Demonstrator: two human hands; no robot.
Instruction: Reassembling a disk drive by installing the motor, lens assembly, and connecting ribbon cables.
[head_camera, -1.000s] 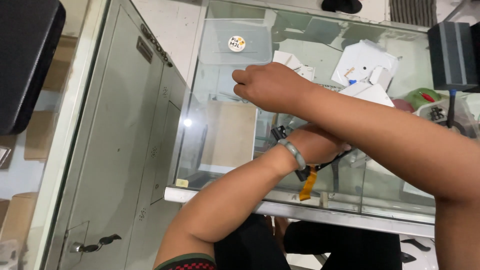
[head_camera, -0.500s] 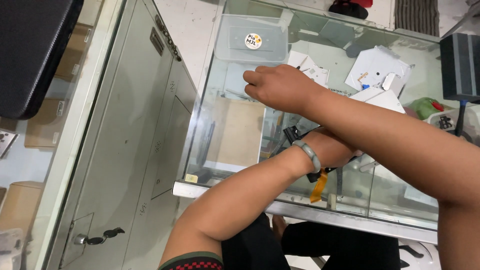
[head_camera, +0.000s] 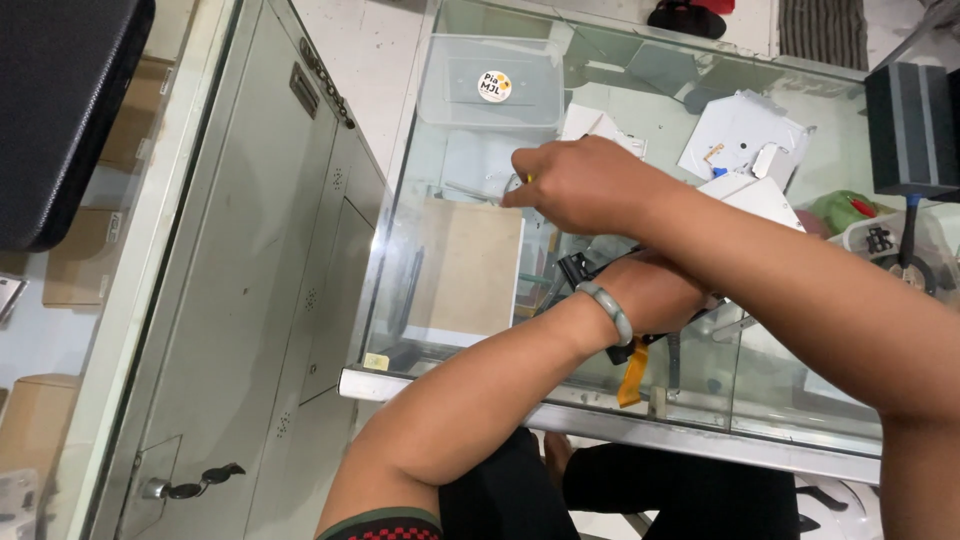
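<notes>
My arms are crossed over a glass counter top (head_camera: 450, 150). My right hand (head_camera: 580, 185) reaches left across it, its fingers pinched on a small yellow-tipped thing that touches the glass. Beneath that forearm lies my left hand (head_camera: 655, 295), a green bangle (head_camera: 610, 312) on its wrist. It grips a black part (head_camera: 580, 268) with an orange ribbon strip (head_camera: 631, 372) hanging from it. Most of the part is hidden.
A clear plastic box (head_camera: 445, 95) with a round sticker stands at the back of the counter. White paper sheets (head_camera: 740, 135), a black block (head_camera: 910, 130) and a green object (head_camera: 840, 210) lie to the right. A grey metal cabinet (head_camera: 250, 260) stands at the left.
My right hand has slid a little to the right and toward me on the glass. The left hand keeps its hold on the black part.
</notes>
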